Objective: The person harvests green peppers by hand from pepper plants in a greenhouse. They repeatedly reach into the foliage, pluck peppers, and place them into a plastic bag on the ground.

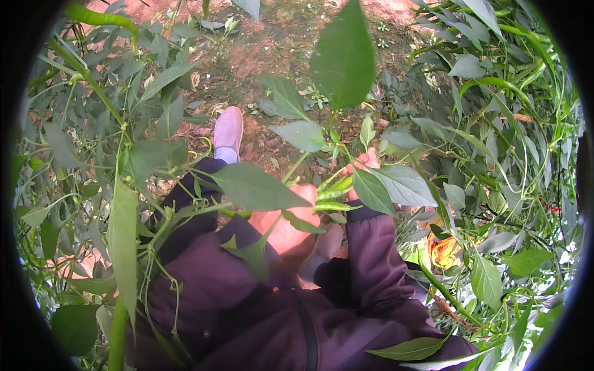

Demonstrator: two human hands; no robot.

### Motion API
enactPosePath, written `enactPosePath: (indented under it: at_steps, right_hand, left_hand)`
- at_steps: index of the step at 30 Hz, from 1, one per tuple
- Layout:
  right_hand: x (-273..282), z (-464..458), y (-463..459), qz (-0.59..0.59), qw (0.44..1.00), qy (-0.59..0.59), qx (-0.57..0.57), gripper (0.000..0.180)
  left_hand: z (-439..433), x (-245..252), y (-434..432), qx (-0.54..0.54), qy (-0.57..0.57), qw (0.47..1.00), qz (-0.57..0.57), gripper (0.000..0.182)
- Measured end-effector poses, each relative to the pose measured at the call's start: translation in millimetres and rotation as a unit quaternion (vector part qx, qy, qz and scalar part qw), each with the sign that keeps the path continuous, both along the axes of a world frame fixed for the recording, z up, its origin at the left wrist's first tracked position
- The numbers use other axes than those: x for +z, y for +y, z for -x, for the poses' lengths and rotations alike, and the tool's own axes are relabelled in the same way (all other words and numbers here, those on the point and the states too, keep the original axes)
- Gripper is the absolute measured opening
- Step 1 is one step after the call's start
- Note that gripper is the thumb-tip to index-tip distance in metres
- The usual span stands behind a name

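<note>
My left hand [287,222] is closed around several long green chili peppers [335,192], whose ends stick out to its right. Leaves of a chili pepper plant [260,188] hang over this hand and hide part of it. Just right of the peppers, my right hand [364,162] is among stems and leaves, its fingers bent. A broad leaf [403,185] covers much of its palm, so whether it grips a stem or pepper cannot be told.
Dense chili plants stand left [83,139] and right [482,139], bearing more green peppers [499,83]. Bare reddish soil [260,55] runs between them, under my shoe [229,127]. A bright orange and yellow object [444,250] lies behind leaves at the right.
</note>
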State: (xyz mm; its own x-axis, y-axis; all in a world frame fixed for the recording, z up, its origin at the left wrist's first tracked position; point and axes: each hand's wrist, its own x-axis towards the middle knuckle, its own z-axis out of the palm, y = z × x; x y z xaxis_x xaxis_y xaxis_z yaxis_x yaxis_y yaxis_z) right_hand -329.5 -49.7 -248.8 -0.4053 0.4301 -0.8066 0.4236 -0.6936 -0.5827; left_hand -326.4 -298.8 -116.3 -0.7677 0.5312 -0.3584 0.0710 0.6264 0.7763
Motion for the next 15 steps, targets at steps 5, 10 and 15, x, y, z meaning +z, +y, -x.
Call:
enactPosePath:
  at_steps: [5,10,15]
  right_hand:
    - [-35,-11,18,0.007,0.999,-0.033,0.040,0.045]
    - [-63,-29,68,-0.081,0.991,-0.104,0.025,0.051]
    - [-135,-135,56,-0.471,0.656,-0.376,0.455,0.075]
  left_hand:
    - [-2,5,3,-0.023,-0.003,0.999,0.028,0.025]
    - [-2,17,-13,-0.091,-0.003,0.995,0.046,0.033]
    - [1,37,-18,-0.071,-0.099,0.979,0.163,0.041]
